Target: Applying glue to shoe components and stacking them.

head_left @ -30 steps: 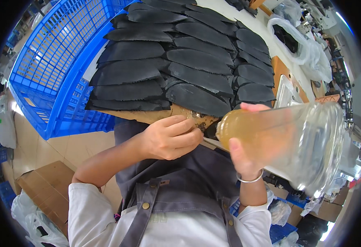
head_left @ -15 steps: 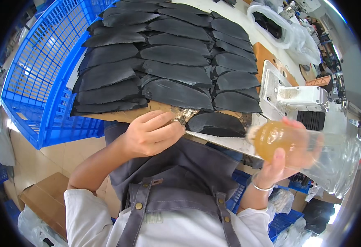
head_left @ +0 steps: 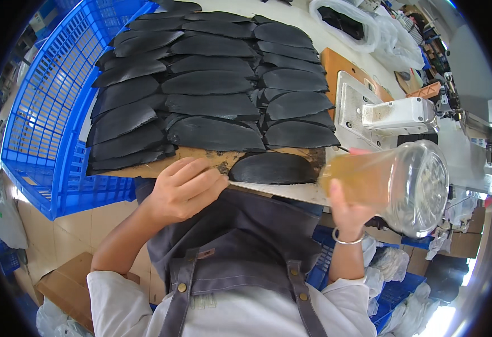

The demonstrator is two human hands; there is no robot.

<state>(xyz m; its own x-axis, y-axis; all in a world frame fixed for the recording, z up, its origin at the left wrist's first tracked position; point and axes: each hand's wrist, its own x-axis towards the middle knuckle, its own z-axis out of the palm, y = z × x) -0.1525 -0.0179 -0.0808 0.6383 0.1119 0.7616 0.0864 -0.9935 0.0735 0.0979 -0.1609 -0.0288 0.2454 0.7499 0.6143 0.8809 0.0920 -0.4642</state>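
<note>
My right hand [head_left: 349,206] is wrapped round a clear plastic jar [head_left: 420,188] with amber liquid inside. The jar lies on its side in the air, its amber end pointing left at the board's front right corner. My left hand [head_left: 187,188] is closed at the front edge of the brown board [head_left: 145,164]; whatever its fingertips pinch, if anything, is hidden. Just right of those fingertips, a single curved black piece [head_left: 274,168] lies at the board's front edge. Behind it, overlapping black pieces [head_left: 218,132] cover the board in three columns.
A blue plastic crate [head_left: 60,106] stands to the left. A white sewing machine [head_left: 397,116] sits on the table to the right. Behind it are an orange-brown board [head_left: 347,64] and a clear plastic bag [head_left: 392,39]. A cardboard box [head_left: 69,283] is on the floor at lower left.
The view has shifted, so the board and black pieces appear farther left. My right hand has turned the jar, bringing its clear base up and leftward. My left hand stays closed near the board's edge.
</note>
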